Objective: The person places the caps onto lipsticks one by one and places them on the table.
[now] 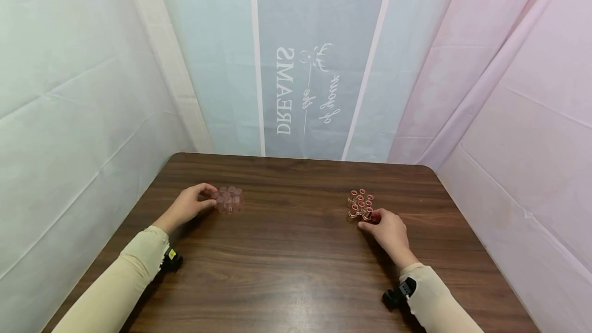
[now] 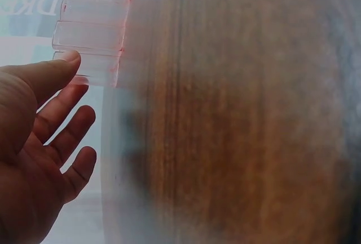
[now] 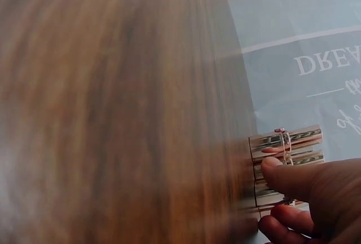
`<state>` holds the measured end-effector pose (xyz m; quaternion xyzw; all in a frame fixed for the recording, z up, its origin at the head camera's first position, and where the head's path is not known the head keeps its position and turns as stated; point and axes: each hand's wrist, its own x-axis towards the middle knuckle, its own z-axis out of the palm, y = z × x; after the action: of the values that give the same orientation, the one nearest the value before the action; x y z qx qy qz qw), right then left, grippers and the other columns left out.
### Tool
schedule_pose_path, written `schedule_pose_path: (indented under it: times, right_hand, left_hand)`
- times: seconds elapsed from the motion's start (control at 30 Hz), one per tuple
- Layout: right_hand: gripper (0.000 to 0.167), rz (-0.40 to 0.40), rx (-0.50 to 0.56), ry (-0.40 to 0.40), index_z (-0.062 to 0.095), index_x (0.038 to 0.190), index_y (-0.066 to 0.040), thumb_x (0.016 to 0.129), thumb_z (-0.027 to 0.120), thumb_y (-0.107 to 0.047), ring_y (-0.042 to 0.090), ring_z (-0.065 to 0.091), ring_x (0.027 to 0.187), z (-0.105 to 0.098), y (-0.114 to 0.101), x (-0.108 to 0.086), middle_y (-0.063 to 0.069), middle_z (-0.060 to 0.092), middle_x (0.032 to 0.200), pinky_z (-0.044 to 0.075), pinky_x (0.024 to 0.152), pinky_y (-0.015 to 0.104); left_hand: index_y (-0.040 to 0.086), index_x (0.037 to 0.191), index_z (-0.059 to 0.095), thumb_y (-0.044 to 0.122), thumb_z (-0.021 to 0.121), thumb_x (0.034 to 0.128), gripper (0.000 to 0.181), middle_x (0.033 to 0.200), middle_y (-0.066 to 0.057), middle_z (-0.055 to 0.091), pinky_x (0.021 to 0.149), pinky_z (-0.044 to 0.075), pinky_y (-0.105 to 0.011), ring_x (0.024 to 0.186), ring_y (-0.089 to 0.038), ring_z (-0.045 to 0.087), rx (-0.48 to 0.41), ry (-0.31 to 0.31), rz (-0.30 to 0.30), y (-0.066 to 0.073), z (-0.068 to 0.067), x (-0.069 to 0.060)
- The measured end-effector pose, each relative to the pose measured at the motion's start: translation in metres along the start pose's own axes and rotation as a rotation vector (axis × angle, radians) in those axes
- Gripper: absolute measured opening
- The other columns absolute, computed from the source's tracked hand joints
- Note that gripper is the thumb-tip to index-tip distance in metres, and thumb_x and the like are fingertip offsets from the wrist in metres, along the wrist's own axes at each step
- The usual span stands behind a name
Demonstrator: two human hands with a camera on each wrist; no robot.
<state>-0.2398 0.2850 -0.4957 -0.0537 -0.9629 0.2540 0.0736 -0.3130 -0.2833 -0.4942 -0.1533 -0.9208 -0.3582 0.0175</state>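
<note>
Left hand outstretched, thumb and forefinger pinching a clear cylinder, right hand angled inward, pinching a metallic tube

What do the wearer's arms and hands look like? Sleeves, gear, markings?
Long, pale cream-yellow fabric sleeves on both arms. Chunky black wrist-mounted devices, one per wrist; the left one carries a small yellow label. Both hands are bare, no gloves. No cables visible.

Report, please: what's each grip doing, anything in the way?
Left grip pinching outer clear cylinder. Right grip at gold tubes, firm hold unclear. Close-packed neighbours might get in the way.
</note>
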Motion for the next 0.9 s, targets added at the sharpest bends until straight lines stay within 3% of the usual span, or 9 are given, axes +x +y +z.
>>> schedule_pose_path:
  times: [0.3, 0.5, 0.9]
  right_hand:
    - [0.043, 0.021, -0.007, 0.020, 0.072, 0.104, -0.002, 0.084, 0.084, -0.038, 0.038, 0.066, 0.094, 0.004, 0.002, 0.003, 0.016, 0.074, 0.102, 0.045, 0.086, 0.057]
    - [0.037, 0.021, 0.002, 0.023, 0.072, 0.101, -0.003, 0.085, 0.083, -0.035, 0.034, 0.066, 0.089, 0.003, 0.002, 0.002, 0.014, 0.074, 0.097, 0.047, 0.081, 0.054]
    - [0.033, 0.088, 0.132, 0.065, 0.069, 0.105, -0.002, 0.086, 0.078, -0.029, 0.031, 0.063, 0.090, -0.007, 0.005, -0.003, 0.014, 0.071, 0.099, 0.047, 0.079, 0.042]
  left_hand:
    - [0.011, 0.118, 0.067, 0.024, 0.073, 0.0972, 0.026, 0.115, -0.010, 0.070, 0.095, 0.049, -0.055, 0.113, -0.034, 0.064, -0.003, 0.007, -0.010, -0.002, 0.001, 0.000]
    - [0.011, 0.115, 0.067, 0.024, 0.074, 0.0965, 0.023, 0.112, -0.009, 0.070, 0.091, 0.050, -0.050, 0.111, -0.032, 0.065, -0.005, 0.026, -0.009, 0.001, -0.002, 0.000]
    - [0.012, 0.115, 0.066, 0.028, 0.072, 0.0976, 0.025, 0.109, -0.007, 0.071, 0.082, 0.053, -0.042, 0.102, -0.026, 0.067, 0.019, 0.087, -0.022, 0.019, -0.023, 0.001]
